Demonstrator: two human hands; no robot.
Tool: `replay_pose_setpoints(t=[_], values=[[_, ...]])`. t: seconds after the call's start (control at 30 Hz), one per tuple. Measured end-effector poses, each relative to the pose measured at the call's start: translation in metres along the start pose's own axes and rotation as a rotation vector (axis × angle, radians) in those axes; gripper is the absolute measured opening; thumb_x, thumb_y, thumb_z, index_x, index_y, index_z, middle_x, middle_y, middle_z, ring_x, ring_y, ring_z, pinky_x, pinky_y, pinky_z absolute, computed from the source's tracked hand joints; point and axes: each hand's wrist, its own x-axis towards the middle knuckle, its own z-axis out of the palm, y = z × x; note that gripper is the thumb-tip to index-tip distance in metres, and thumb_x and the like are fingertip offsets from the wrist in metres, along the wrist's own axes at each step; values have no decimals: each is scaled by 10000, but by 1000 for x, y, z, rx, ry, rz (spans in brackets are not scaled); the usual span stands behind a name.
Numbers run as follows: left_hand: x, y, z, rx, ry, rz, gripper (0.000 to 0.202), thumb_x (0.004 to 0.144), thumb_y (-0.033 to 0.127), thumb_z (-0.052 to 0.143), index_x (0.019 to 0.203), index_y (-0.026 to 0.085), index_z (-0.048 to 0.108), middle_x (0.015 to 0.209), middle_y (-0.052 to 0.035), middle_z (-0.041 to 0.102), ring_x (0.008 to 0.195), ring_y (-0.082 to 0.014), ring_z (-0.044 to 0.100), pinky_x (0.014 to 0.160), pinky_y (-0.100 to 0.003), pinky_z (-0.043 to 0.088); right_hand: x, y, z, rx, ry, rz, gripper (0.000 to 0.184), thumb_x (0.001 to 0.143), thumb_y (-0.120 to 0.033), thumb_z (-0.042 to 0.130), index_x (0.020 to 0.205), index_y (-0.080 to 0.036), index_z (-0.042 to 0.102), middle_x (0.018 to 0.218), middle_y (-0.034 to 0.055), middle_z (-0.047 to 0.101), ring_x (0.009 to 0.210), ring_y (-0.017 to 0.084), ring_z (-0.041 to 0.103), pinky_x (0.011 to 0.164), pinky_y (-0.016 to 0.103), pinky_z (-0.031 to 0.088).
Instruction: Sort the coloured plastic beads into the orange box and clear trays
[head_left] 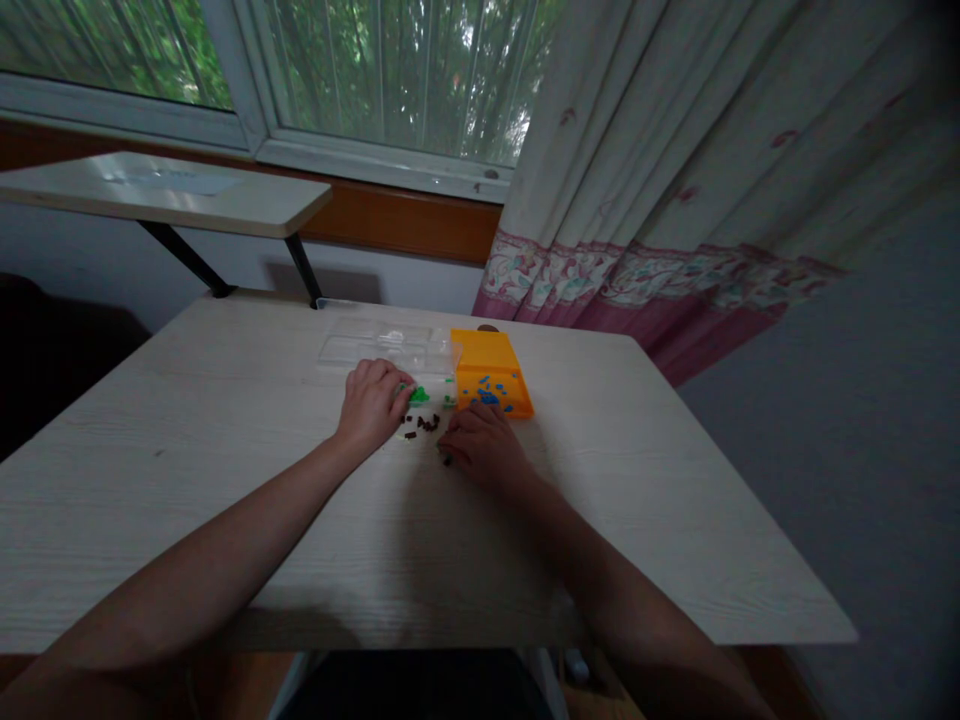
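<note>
My left hand (373, 403) rests by the near side of the clear plastic tray (352, 350), fingers curled together next to small green pieces (418, 395). What its fingertips hold, if anything, is hidden. My right hand (487, 445) is closed in front of the orange box (484, 350), thumb and fingers drawn together low over the table. A tiny dark piece (447, 461) shows at its fingertips; whether it is gripped I cannot make out. Between both hands lie several small dark brown pieces (426, 424). Several small blue pieces (489, 396) lie in the near part of the orange box.
Both hands work over a pale wood-grain table (262, 420). A raised shelf (225, 195) on dark legs stands at the back left. A round brown object (487, 328) sits behind the orange box. A curtain (600, 270) hangs by the window behind the table's right side.
</note>
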Motion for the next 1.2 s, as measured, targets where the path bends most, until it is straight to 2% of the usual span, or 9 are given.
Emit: replay_pose_setpoints(t=[0.13,0.3,0.43,0.57,0.73,0.87,0.97,1.07,1.2], values=[[-1,1,-3,-64,16,80,206,947,329,529,985,205,689,946,-79,595,976,-256,501,881,-421,397,0,10,8,250,134,97,85,856,-235,691,890,-232,769,905,48,691,908,199,568,872,355,418],[-5,9,-10,-180,-3,310,200,960,307,518,1028,201,672,958,-70,609,947,-222,518,852,-382,414,2,18,6,547,257,321,119,867,-300,674,897,-239,772,885,48,702,887,196,607,840,351,464],[-10,17,-9,-186,-15,448,255,945,355,565,1144,222,656,980,-65,628,945,-212,540,840,-373,413,3,18,4,699,262,379,141,857,-345,674,859,-239,768,843,33,698,831,183,617,805,342,469],[-11,19,-5,-157,4,479,287,938,356,588,1197,252,653,989,-61,652,952,-209,547,837,-363,416,4,15,4,806,202,389,173,852,-389,675,858,-243,767,829,27,684,816,175,610,769,323,473],[-10,16,-4,-146,48,536,245,943,319,588,1167,277,679,946,-34,693,910,-195,551,787,-343,411,5,13,3,839,155,389,224,862,-424,651,868,-231,763,819,27,663,797,170,603,756,316,473],[-10,15,-4,-145,60,525,231,947,337,584,1145,298,695,913,-23,703,885,-182,560,769,-336,406,4,12,3,803,147,362,238,897,-412,611,908,-226,759,836,31,658,811,171,605,771,317,476],[-9,13,-5,-151,10,465,220,946,356,577,1111,301,712,921,-29,709,891,-193,566,780,-351,404,3,14,2,701,155,305,212,917,-353,593,977,-227,754,874,42,666,855,178,603,797,321,475],[-7,10,-6,-185,-24,340,208,943,372,572,1021,268,734,923,-44,708,908,-208,566,811,-375,412,2,16,-4,483,159,190,143,879,-263,649,961,-215,756,904,56,672,914,195,594,863,348,448],[-3,5,-4,-233,30,169,215,920,404,602,915,232,730,904,-55,688,932,-220,555,860,-394,424,0,17,-11,253,35,37,82,813,-190,715,881,-215,753,906,51,670,902,194,584,874,348,429]])
